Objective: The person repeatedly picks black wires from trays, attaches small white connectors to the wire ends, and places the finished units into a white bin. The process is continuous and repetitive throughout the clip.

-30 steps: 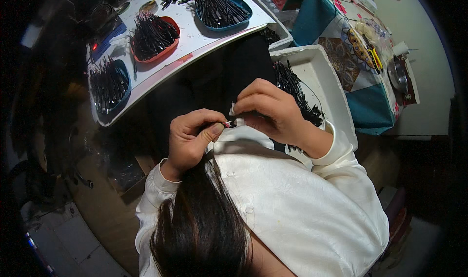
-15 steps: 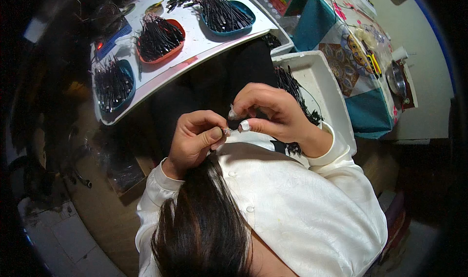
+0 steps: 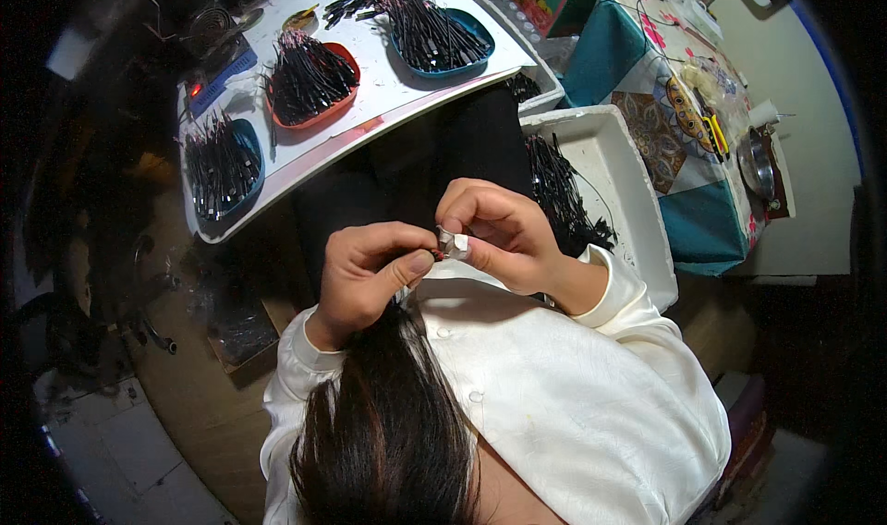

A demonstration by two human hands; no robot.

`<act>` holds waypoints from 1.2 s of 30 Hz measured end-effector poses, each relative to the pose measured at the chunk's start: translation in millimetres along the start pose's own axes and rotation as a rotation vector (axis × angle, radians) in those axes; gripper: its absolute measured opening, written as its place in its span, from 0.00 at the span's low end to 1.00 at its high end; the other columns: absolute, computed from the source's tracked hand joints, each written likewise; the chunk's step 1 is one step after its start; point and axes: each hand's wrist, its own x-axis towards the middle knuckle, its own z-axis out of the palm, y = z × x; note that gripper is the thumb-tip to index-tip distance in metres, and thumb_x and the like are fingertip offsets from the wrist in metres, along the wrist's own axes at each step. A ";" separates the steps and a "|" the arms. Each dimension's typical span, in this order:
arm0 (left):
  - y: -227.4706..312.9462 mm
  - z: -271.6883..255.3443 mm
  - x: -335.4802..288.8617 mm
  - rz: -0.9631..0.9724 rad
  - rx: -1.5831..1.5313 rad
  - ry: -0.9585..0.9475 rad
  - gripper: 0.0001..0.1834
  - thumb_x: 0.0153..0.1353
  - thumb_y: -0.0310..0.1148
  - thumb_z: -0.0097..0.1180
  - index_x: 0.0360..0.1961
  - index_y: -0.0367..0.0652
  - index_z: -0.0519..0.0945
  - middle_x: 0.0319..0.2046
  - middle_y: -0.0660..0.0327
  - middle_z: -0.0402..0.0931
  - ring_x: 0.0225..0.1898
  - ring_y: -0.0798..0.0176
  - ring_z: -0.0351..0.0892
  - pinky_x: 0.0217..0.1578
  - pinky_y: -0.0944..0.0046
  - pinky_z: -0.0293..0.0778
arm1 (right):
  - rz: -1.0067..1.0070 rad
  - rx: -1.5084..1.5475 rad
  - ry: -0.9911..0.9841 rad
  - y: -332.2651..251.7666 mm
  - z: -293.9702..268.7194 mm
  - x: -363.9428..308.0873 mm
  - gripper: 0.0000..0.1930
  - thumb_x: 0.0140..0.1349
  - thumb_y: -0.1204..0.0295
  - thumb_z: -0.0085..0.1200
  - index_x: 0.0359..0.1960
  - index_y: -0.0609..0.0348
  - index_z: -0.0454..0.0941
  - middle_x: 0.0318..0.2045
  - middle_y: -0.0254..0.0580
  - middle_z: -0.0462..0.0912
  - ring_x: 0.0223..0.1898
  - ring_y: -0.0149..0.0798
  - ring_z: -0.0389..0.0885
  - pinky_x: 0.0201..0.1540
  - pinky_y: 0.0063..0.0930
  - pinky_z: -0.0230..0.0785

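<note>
White table [image 3: 374, 72] at far left, trays [image 3: 325, 116] of black cables [image 3: 432, 30] on it; foam box [image 3: 639, 192] with more of them on the right. Small reddish-dark wire end [image 3: 438, 255] sits between the hands, near side of the table, pinched by left hand [image 3: 365, 275] thumb and forefinger; right hand [image 3: 508, 234], white wrap [image 3: 460, 245] on its thumb, curls close to the tip, whether gripping I cannot tell. Likely very light, limp, easily bent or frayed, so best held just behind the tip

Small workshop, trays [image 3: 316, 124] heaped with black cables [image 3: 309, 77], white worktable [image 3: 374, 52], foam box [image 3: 650, 197] holding more
</note>
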 end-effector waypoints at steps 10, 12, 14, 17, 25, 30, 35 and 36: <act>11.1 -15.4 26.1 -0.022 0.070 0.102 0.07 0.60 0.24 0.58 0.37 0.30 0.81 0.23 0.62 0.77 0.21 0.77 0.68 0.23 0.76 0.63 | -0.044 -0.140 -0.030 16.0 -32.3 32.3 0.13 0.59 0.67 0.61 0.39 0.62 0.76 0.38 0.40 0.77 0.35 0.31 0.74 0.36 0.24 0.67; 14.1 -21.2 31.0 -0.052 0.071 0.098 0.07 0.60 0.23 0.58 0.37 0.30 0.81 0.25 0.61 0.78 0.24 0.76 0.71 0.26 0.75 0.66 | -0.112 -0.292 -0.066 13.6 -37.7 42.4 0.13 0.55 0.67 0.64 0.36 0.61 0.77 0.36 0.42 0.78 0.34 0.36 0.75 0.36 0.27 0.68; 17.2 -28.6 37.1 -0.084 0.093 0.086 0.08 0.59 0.22 0.57 0.39 0.30 0.81 0.30 0.59 0.81 0.30 0.74 0.76 0.32 0.75 0.70 | -0.231 -0.419 -0.090 13.9 -40.9 54.3 0.12 0.53 0.69 0.65 0.35 0.61 0.77 0.33 0.42 0.78 0.33 0.39 0.76 0.36 0.29 0.69; 21.0 -34.7 44.7 -0.114 0.123 0.104 0.07 0.58 0.21 0.58 0.37 0.29 0.81 0.30 0.59 0.81 0.29 0.74 0.75 0.30 0.75 0.70 | -0.220 -0.410 -0.066 12.9 -41.4 67.1 0.08 0.54 0.74 0.62 0.33 0.62 0.76 0.31 0.43 0.77 0.32 0.41 0.75 0.35 0.30 0.68; 60.6 -60.5 79.6 -0.188 0.090 0.186 0.07 0.61 0.23 0.57 0.39 0.30 0.81 0.28 0.63 0.78 0.26 0.77 0.71 0.26 0.77 0.66 | -0.203 -0.323 -0.019 18.9 -53.9 114.6 0.11 0.56 0.72 0.62 0.35 0.66 0.77 0.32 0.43 0.79 0.32 0.38 0.76 0.35 0.26 0.68; 105.6 -107.9 130.3 0.016 0.378 0.441 0.09 0.61 0.21 0.55 0.42 0.30 0.78 0.25 0.63 0.76 0.26 0.76 0.72 0.29 0.76 0.67 | 0.116 -0.253 -0.030 38.5 -68.9 130.7 0.17 0.59 0.71 0.55 0.50 0.63 0.73 0.38 0.43 0.79 0.40 0.38 0.79 0.40 0.29 0.71; 88.0 -191.4 220.8 0.007 0.940 0.509 0.06 0.59 0.24 0.56 0.35 0.31 0.79 0.23 0.57 0.79 0.25 0.68 0.77 0.28 0.70 0.70 | -0.017 -0.577 -0.241 88.1 -69.4 134.4 0.09 0.58 0.73 0.54 0.39 0.60 0.77 0.33 0.45 0.79 0.38 0.47 0.78 0.41 0.39 0.72; 78.7 -205.9 233.3 -0.029 1.067 0.530 0.05 0.58 0.25 0.56 0.33 0.32 0.79 0.23 0.55 0.79 0.24 0.64 0.79 0.28 0.67 0.71 | -0.056 -0.651 -0.263 97.0 -70.2 133.6 0.08 0.57 0.73 0.54 0.38 0.60 0.77 0.32 0.45 0.78 0.37 0.47 0.78 0.41 0.39 0.72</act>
